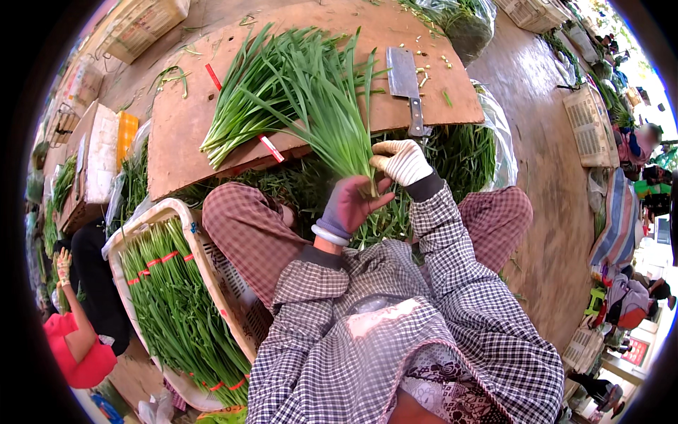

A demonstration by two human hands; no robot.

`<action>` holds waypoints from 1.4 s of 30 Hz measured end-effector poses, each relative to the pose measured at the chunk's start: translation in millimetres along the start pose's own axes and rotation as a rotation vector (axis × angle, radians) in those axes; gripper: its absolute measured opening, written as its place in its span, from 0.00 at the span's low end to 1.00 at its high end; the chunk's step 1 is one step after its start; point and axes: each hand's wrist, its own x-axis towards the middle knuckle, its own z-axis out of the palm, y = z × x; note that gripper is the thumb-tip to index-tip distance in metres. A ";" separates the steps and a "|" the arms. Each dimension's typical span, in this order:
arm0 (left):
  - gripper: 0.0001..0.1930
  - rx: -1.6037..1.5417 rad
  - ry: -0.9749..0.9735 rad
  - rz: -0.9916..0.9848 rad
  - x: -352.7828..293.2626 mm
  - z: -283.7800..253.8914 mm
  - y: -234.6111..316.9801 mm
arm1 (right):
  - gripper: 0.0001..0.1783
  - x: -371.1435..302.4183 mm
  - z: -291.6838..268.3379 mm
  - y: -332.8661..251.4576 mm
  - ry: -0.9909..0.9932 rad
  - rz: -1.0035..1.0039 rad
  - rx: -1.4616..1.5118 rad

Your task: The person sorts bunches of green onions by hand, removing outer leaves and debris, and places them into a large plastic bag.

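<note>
A loose bunch of garlic chives (332,131) stands fanned out in front of me, leaves pointing away. At its pale stem ends, my left hand (347,206), in a purple-pink glove, curls round the stems with its fingertips partly apart. My right hand (404,162), in a white striped glove, pinches the right edge of the same bunch just above. Behind it, a larger pile of garlic chives (240,106) lies on the brown board (180,134), over a red-and-white strip (270,148). To the right rests a cleaver (403,74) with a dark handle.
Left of my knee stands a pale plastic crate (229,318) of chive bundles (173,297) tied with red bands. More greens (462,152) in clear plastic lie beneath the board. Trimmed bits (424,68) lie near the cleaver. Another person in red (78,346) is at far left.
</note>
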 end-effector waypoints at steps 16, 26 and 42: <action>0.18 -0.108 -0.018 0.006 6.3 -20.5 -3.7 | 0.14 -10.1 2.9 1.2 0.076 0.151 0.491; 0.10 -0.180 0.052 -0.099 7.4 -14.9 -2.2 | 0.12 -10.3 10.9 4.2 0.177 0.145 0.422; 0.11 0.273 0.041 0.115 9.8 -29.8 -12.5 | 0.20 -32.8 11.2 -15.0 0.190 -0.038 0.011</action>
